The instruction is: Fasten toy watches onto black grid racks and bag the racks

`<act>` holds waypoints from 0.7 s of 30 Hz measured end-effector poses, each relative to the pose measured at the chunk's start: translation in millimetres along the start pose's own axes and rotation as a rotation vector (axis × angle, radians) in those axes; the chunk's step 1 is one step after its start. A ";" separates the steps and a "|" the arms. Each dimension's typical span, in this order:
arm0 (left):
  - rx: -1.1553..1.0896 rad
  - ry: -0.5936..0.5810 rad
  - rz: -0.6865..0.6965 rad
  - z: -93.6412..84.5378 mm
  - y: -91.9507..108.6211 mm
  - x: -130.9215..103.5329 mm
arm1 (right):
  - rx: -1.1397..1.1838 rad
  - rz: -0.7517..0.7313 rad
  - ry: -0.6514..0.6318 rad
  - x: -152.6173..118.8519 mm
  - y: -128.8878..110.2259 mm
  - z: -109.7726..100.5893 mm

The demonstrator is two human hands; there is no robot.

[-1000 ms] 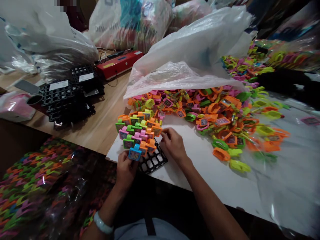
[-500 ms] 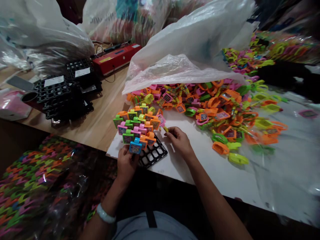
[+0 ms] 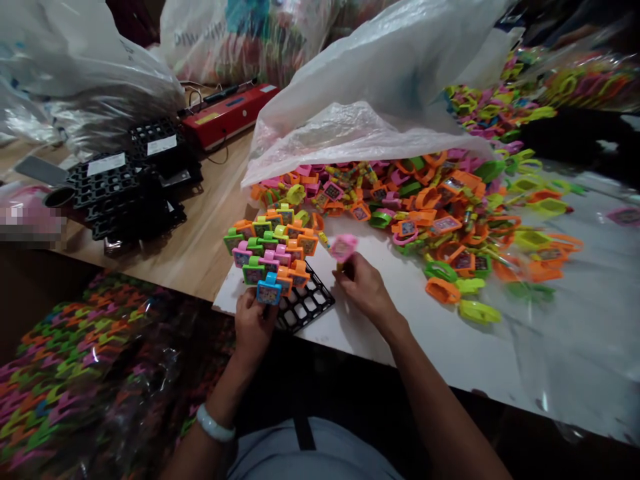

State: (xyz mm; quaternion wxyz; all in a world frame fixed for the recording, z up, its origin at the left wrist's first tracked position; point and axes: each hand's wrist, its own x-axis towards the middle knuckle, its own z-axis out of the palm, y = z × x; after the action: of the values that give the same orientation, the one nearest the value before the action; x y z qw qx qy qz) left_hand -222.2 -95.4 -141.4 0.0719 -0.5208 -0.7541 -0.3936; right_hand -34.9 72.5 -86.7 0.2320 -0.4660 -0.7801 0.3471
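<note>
A pink toy piece (image 3: 344, 247), pinched in the right hand (image 3: 367, 291), has shifted toward three o'clock; at the tray's (image 3: 320, 311) seven o'clock, the left hand's (image 3: 254, 327) grip is unclear.

The right hand (image 3: 367, 287) has drawn back to the right, away from the cluster of toys (image 3: 273, 250), and now pinches a pink toy (image 3: 344, 247) by its yellow end, the toy raised above the fingers and blurred. A second ago that toy lay at the near left edge of the pile (image 3: 425, 213), just right of the cluster; a yellow stick (image 3: 325, 240) now shows there. The view has also tipped down slightly.
</note>
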 end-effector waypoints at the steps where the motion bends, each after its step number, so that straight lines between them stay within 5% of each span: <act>1: 0.001 0.002 0.001 0.0 -0.1 0.1 | 0.131 0.051 -0.049 0.4 -2.5 5.2; 6: 0.000 0.004 0.006 -0.1 -1.4 -0.1 | 0.547 0.095 -0.196 1.0 -11.5 37.1; 15: -0.034 -0.025 -0.041 1.5 0.2 -3.4 | 0.153 -0.213 -0.117 -0.7 -19.7 45.6; 21: -0.078 0.001 -0.017 -1.8 1.4 -0.2 | 0.141 -0.274 -0.169 -0.6 -23.1 45.0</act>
State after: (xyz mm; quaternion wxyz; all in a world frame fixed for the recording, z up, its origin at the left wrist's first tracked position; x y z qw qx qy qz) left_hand -221.5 -96.5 -139.6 0.0485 -0.5165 -0.7425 -0.4238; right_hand -78.6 49.8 -98.5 0.2428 -0.3070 -0.8268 0.4039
